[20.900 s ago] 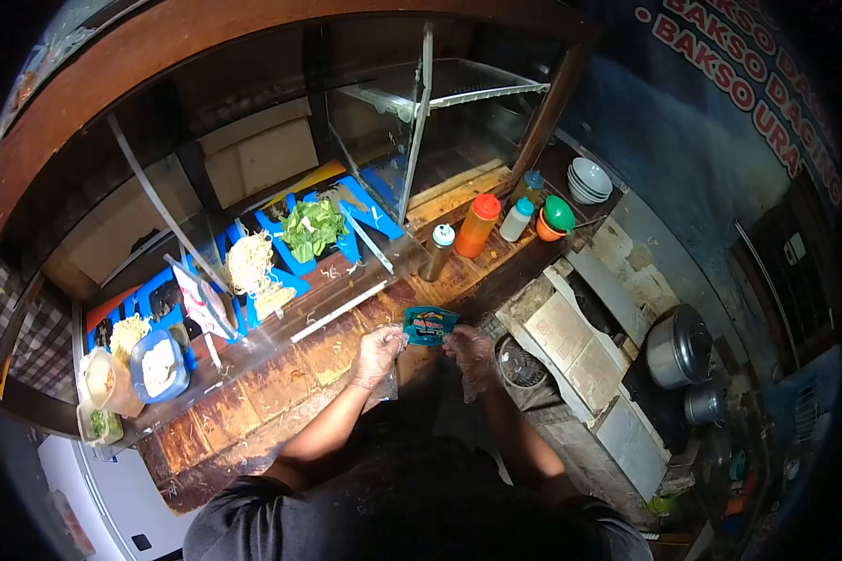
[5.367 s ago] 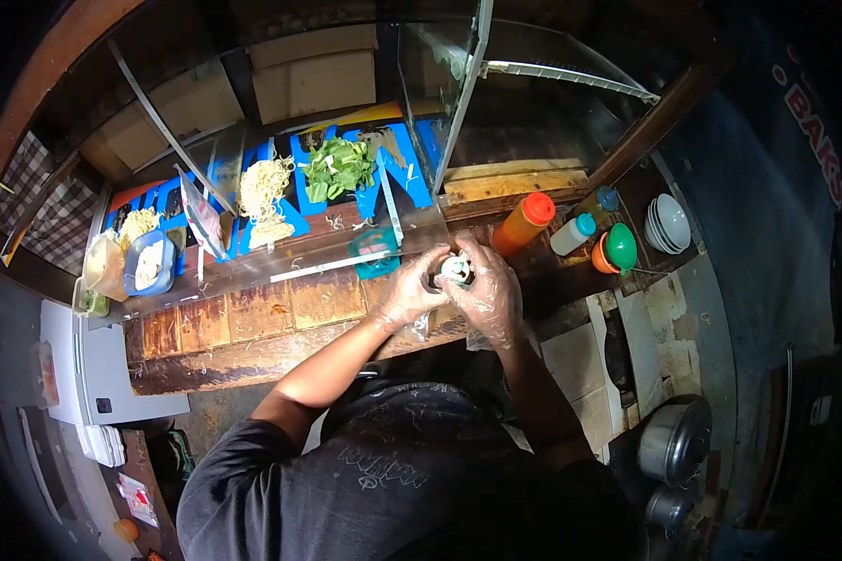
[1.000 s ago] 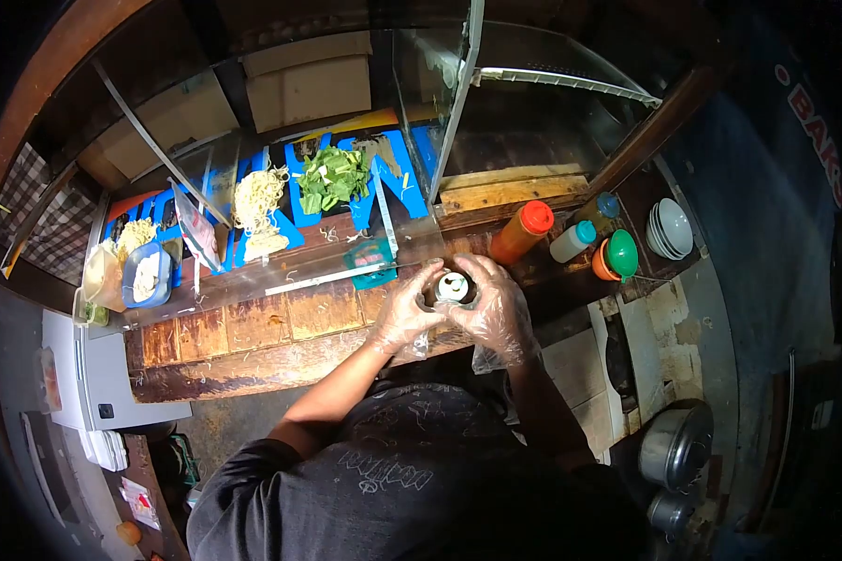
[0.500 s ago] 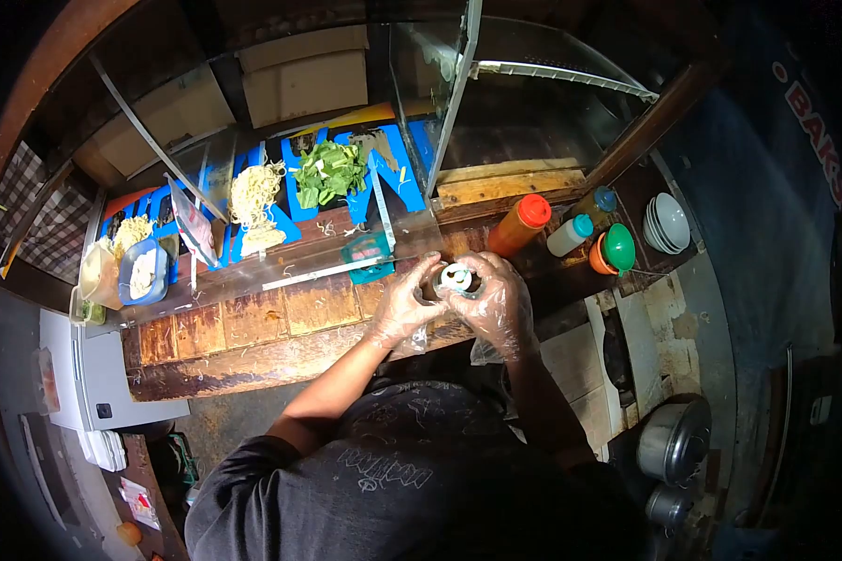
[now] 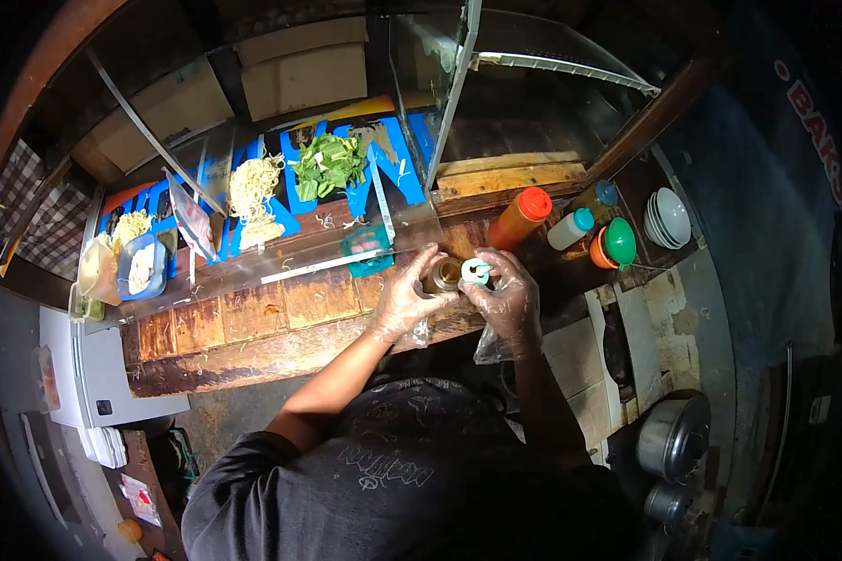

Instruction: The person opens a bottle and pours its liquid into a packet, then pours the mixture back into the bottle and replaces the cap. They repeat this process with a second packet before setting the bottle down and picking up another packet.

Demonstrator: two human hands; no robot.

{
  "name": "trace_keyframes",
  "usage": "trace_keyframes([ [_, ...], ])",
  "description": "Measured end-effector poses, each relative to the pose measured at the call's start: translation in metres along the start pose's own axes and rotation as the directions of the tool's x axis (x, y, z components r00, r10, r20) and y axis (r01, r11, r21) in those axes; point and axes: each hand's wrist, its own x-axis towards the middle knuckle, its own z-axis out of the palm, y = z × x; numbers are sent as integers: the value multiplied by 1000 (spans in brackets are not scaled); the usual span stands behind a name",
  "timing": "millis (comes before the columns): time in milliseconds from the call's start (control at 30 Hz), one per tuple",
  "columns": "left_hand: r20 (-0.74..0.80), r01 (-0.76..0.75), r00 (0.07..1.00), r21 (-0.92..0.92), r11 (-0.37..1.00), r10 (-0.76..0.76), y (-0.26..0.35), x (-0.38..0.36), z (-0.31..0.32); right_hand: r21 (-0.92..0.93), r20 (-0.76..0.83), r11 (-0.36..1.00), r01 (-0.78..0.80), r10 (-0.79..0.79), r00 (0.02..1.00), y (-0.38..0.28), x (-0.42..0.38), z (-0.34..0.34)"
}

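My left hand [image 5: 408,297], in a clear plastic glove, is wrapped round a small jar [image 5: 447,273] with a brownish inside showing through its uncovered mouth. Just to the right, my right hand [image 5: 507,301], gloved the same way, grips a white and pale-green lid [image 5: 475,271] between thumb and fingers. Lid and jar are side by side, apart. Both hands are over the wooden counter's front part. Behind them lies a small teal packet [image 5: 369,251]. An orange-red sauce bottle [image 5: 520,219] with a red cap stands close behind my right hand.
White-and-teal squeeze bottle [image 5: 571,228], green and orange cups [image 5: 617,245] and stacked white bowls [image 5: 668,221] stand to the right. Behind glass lie leafy greens [image 5: 329,166] and noodles [image 5: 253,194]. Tubs, one a blue container [image 5: 142,269], sit at left. Metal pots [image 5: 674,439] are low on the right.
The lid has come off the jar. My right hand has moved slightly right with it, uncovering the jar's mouth, while my left hand keeps the jar in nearly the same place.
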Motion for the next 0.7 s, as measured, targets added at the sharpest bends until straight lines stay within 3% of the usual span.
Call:
trace_keyframes([
  [267,38,-74,996,-46,996,76,-9,-3,-2,-68,-54,993,-92,89,995,30,-10,-14],
  [400,48,-21,999,-90,996,26,-7,-6,-2,-181,-68,957,-225,216,974,61,-17,-9],
  [500,51,-10,999,-152,988,18,-5,-8,-2,-242,-62,949,-203,194,979,82,-21,-4],
  [700,38,32,999,-189,981,-25,1,-12,-5,-171,-25,955,-242,242,970,111,-24,8],
])
